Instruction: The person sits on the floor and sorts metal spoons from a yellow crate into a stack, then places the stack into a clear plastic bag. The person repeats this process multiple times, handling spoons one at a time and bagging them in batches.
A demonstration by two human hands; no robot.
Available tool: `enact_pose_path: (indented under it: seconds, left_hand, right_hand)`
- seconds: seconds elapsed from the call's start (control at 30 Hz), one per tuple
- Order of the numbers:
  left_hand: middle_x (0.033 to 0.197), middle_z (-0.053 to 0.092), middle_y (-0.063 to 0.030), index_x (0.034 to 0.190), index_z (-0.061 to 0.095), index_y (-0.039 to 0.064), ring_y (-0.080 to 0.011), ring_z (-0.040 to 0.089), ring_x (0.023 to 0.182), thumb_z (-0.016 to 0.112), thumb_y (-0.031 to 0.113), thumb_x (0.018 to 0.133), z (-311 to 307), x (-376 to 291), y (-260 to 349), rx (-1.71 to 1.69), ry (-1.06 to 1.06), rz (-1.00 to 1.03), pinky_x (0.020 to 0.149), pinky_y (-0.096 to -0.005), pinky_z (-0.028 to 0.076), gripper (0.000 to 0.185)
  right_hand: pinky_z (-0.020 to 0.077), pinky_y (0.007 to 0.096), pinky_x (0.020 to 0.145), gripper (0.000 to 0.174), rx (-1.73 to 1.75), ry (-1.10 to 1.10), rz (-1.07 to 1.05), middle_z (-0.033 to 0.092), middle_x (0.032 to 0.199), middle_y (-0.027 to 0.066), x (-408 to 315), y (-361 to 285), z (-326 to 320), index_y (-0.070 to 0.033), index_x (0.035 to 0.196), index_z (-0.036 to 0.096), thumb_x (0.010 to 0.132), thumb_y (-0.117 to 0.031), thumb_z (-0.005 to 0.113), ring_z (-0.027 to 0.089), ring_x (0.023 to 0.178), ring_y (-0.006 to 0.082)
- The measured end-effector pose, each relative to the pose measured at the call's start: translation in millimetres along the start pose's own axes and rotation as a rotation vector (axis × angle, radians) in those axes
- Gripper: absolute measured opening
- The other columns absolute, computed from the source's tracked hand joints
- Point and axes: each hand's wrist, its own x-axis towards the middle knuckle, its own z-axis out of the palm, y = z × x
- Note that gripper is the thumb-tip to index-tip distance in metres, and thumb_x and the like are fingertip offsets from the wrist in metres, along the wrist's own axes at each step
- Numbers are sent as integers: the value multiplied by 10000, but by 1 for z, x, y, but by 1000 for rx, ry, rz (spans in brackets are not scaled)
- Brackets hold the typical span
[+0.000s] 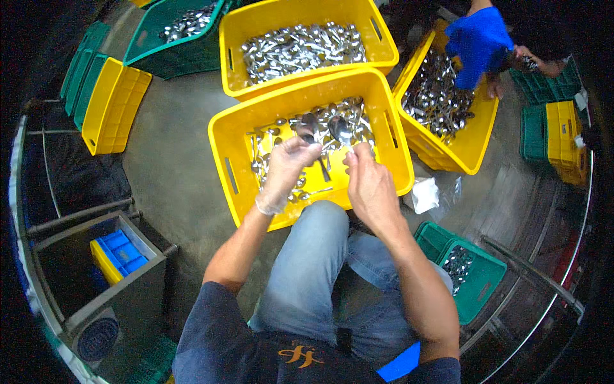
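Observation:
My left hand [293, 161], in a thin clear glove, pinches a blurred metal spoon [307, 128] over the front yellow crate [223, 158]. Its exact grip is hard to make out. My right hand [371, 180] grips another spoon [340, 128] by the handle, with the bowl pointing away from me. Below both hands, loose metal spoons [263, 158] are scattered across the crate's yellow floor, thicker toward the far right. A dark handle [325, 169] shows between my hands; which spoon it belongs to is unclear.
Behind stands a second yellow crate [230, 77] heaped with cutlery. At right, a co-worker's hand [495, 89] touches a tilted yellow crate [472, 158] of spoons. Green crates [158, 62] [479, 302] hold more cutlery. A white packet [424, 194] lies on the floor.

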Motion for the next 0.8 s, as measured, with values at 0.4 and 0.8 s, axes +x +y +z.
enact_pose_path:
  seconds: [0.4, 0.8]
  left_hand:
    - [925, 714, -62, 1101, 701, -11, -123, 682, 814, 600, 257, 1019, 15, -57, 37, -183, -124, -17, 806, -276, 568, 298]
    - [983, 718, -105, 1206, 675, 55, -230, 670, 812, 537, 289, 990, -59, 45, -112, 532, -60, 44, 712, -401, 554, 347]
  right_hand:
    - [499, 588, 708, 212, 13, -133, -84, 653, 809, 319, -14, -6, 0, 34, 1119, 451, 1020, -153, 442, 648, 776, 508]
    - [459, 602, 714, 248, -161, -193, -53, 641, 812, 317, -5, -9, -13, -3, 1119, 544, 1042, -225, 464, 628, 792, 516]
